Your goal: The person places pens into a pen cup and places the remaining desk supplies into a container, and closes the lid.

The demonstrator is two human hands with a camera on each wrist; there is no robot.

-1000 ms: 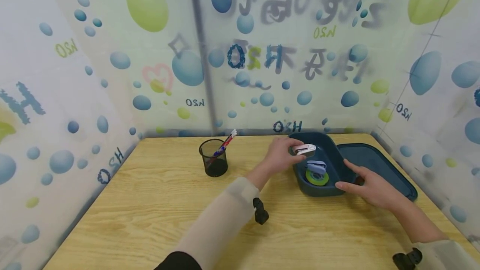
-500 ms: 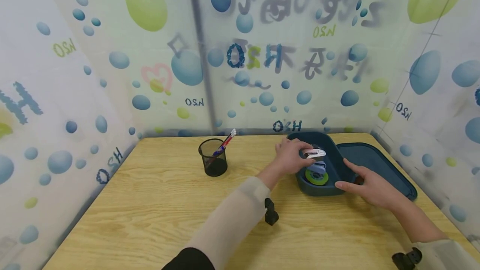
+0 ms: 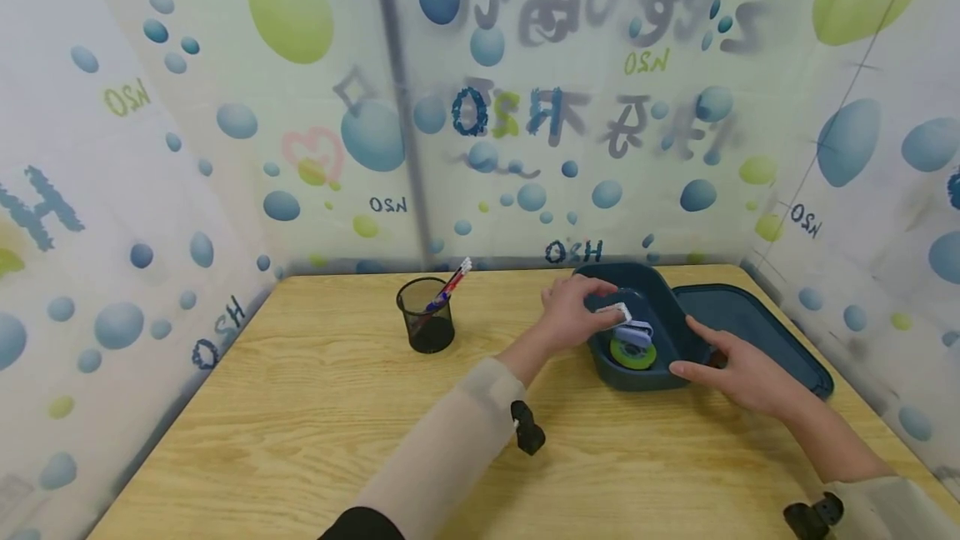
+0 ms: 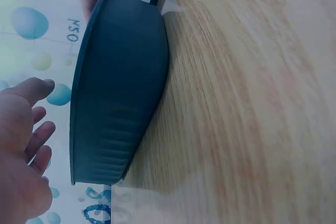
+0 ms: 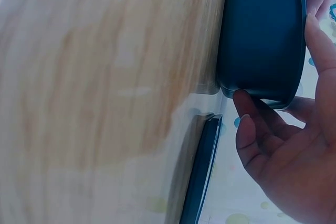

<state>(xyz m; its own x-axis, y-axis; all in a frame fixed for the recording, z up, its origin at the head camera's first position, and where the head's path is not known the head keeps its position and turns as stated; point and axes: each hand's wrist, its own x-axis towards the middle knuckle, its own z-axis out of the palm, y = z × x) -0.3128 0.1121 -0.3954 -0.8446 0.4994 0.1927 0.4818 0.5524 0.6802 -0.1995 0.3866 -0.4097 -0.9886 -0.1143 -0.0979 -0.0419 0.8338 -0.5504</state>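
A deep dark-blue box (image 3: 678, 344) stands on the table. My left hand (image 3: 573, 313) is over its left side, fingers and thumb apart. Just past the thumb tip, a small white stapler (image 3: 622, 312) shows, partly hidden by the hand. Below it in the box lie a lilac clip-like item (image 3: 633, 333) and a green ring-shaped roll (image 3: 632, 354). My right hand (image 3: 742, 369) holds the box's right side; in the right wrist view its thumb is at the rim and its fingers are under the wall. The left wrist view shows the left hand (image 4: 23, 145) with spread fingers.
A flat dark-blue lid (image 3: 757, 332) lies on the table right of the box, behind the right hand. A black mesh pen cup (image 3: 427, 327) holding several pens (image 3: 452, 283) stands to the left. Patterned curtains (image 3: 480, 190) border the wooden table (image 3: 315, 407).
The left hand moved right over the box with the white stapler, then let go of it and drew back slightly left. The stapler now sits lower, by the lilac item. The right hand stayed.
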